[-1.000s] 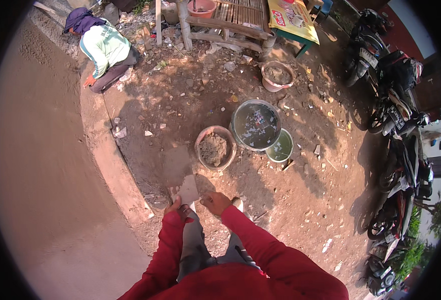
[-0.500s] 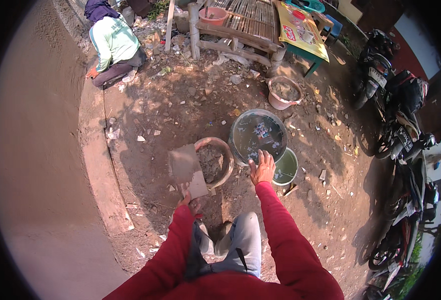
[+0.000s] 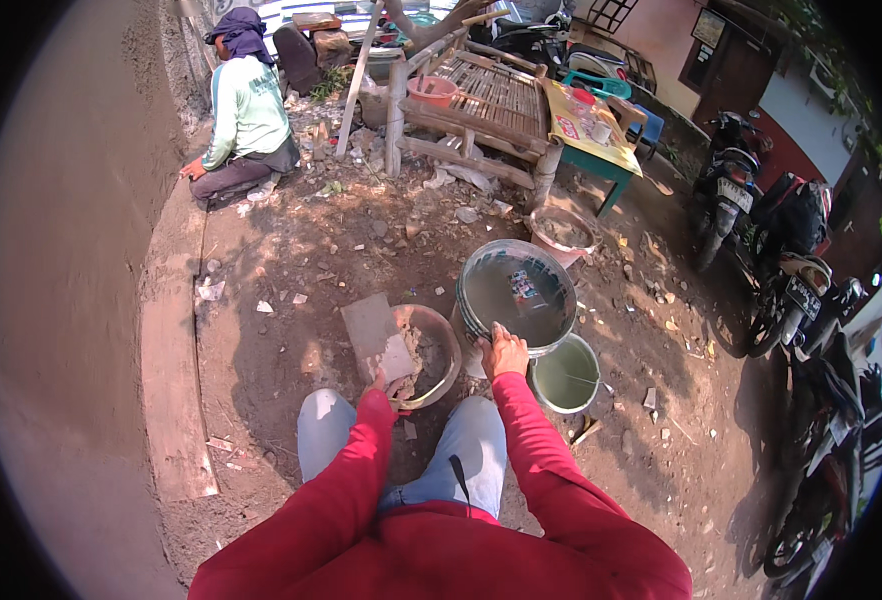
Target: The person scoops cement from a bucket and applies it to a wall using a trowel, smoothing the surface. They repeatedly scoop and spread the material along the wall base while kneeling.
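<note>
My left hand (image 3: 377, 384) grips the near edge of a flat rectangular plasterer's hawk (image 3: 365, 326), grey with wet mortar smears. The hawk overlaps the left rim of a round tub (image 3: 448, 372) holding lumpy mortar (image 3: 427, 350). My right hand (image 3: 502, 353) has its fingers hooked over the near rim of a large bucket (image 3: 471, 318) of murky grey water. Something small and colourful shows at the water surface. Beside that bucket, to the right, stands a green pail (image 3: 565, 374) with cloudy liquid. The thumb of each hand is hard to see.
At the left runs a plastered wall (image 3: 71, 300) with a long plank (image 3: 173, 390) along its foot. A co-worker (image 3: 251, 115) kneels by it. Farther off stand another mortar tub (image 3: 563, 232), a bamboo bench (image 3: 481, 100) and a yellow-topped table (image 3: 591, 130). Motorbikes (image 3: 726, 190) line the right side.
The view has tipped up, and my knees have come forward, bent. My right hand has moved from spread over the bucket to its near rim. The left still holds the hawk.
</note>
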A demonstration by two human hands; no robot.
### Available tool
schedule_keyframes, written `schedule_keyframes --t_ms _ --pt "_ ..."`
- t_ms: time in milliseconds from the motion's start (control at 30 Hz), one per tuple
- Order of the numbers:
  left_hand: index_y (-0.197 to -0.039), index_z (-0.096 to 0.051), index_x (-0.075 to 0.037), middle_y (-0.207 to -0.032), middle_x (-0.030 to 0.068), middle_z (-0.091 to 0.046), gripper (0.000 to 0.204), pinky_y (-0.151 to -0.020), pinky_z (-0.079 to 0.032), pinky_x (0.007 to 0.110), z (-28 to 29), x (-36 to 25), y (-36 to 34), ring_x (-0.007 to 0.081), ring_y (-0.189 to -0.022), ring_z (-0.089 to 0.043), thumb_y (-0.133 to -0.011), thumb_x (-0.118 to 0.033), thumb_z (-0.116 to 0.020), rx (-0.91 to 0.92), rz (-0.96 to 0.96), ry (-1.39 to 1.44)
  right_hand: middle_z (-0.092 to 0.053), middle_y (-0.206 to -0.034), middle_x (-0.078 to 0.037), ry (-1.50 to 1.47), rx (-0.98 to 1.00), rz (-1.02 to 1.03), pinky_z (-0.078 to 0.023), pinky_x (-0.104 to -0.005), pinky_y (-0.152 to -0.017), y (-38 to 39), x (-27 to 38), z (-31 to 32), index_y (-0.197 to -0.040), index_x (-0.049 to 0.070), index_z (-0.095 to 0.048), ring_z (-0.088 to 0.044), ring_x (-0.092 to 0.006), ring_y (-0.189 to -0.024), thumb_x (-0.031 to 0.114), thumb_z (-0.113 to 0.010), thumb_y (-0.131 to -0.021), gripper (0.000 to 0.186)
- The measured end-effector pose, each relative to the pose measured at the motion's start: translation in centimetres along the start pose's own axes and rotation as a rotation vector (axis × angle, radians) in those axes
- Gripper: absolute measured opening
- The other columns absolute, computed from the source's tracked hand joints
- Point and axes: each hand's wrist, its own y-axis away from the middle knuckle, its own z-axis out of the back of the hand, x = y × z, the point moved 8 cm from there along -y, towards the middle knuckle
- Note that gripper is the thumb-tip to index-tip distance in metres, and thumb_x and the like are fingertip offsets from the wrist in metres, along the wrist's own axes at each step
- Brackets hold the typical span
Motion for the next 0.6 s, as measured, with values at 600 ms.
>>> schedule_keyframes --t_ms 600 --pt "-0.123 -0.047 -0.012 -0.113 0.0065 -0.056 0.045 -0.087 -0.049 0.045 3.9 0.6 4.9 0.0273 -0.102 -0.056 -0.088 -0.034 -0.066 -0.249 0.091 0.014 -0.068 -0.084 -0.018 -0.247 0.073 -0.288 -0.047 -0.0460 -0.078 -1.6 -2.6 -0.7 -0.085 0.002 -0.064 -0.065 -0.0328 -0.087 0.049 -0.056 -0.088 0.048"
